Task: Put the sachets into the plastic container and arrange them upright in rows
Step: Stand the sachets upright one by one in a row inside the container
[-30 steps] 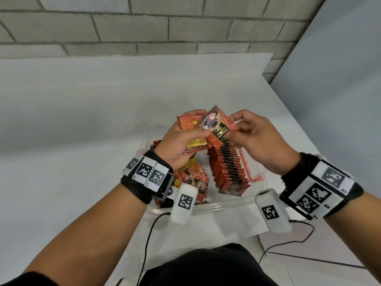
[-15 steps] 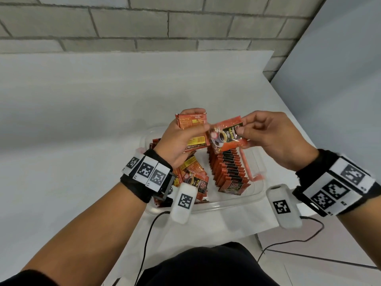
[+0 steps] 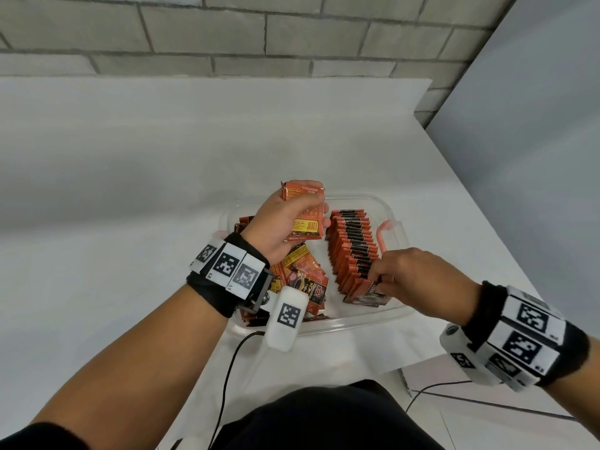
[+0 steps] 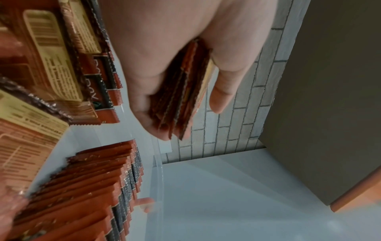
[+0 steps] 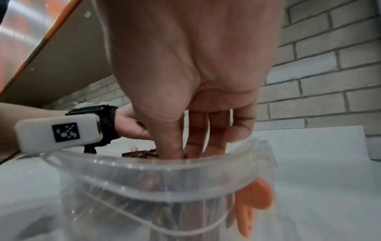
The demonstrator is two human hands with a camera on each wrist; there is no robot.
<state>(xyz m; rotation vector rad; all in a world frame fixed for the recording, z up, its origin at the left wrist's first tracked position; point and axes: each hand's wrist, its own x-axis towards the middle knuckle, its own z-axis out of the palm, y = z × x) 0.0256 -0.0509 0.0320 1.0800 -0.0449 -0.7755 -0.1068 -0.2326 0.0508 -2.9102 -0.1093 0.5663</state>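
My left hand (image 3: 313,204) hovers over the clear plastic container (image 3: 357,320) and grips a stack of orange sachets (image 3: 303,222); the left wrist view shows the stack (image 4: 181,97) edge-on between thumb and fingers. A long row of upright sachets (image 3: 354,248) fills the container's right side. My right hand (image 3: 378,279) reaches down to the near end of that row and pinches a dark-fronted sachet (image 3: 365,295) standing there. In the right wrist view the fingertips (image 5: 171,146) dip below the container rim (image 5: 164,168). Loose sachets (image 3: 303,277) lie flat on the left side.
An orange clip (image 3: 383,235) sits on the container's right rim. The container stands near the front of a white table (image 3: 130,190), whose right edge is close by. A brick wall (image 3: 259,34) rises behind. Black cables (image 3: 227,378) hang from both wrist devices.
My right hand took one sachet from the left hand's stack, carried it down and toward me, and now holds it at the near end of the row. The left hand stays raised.
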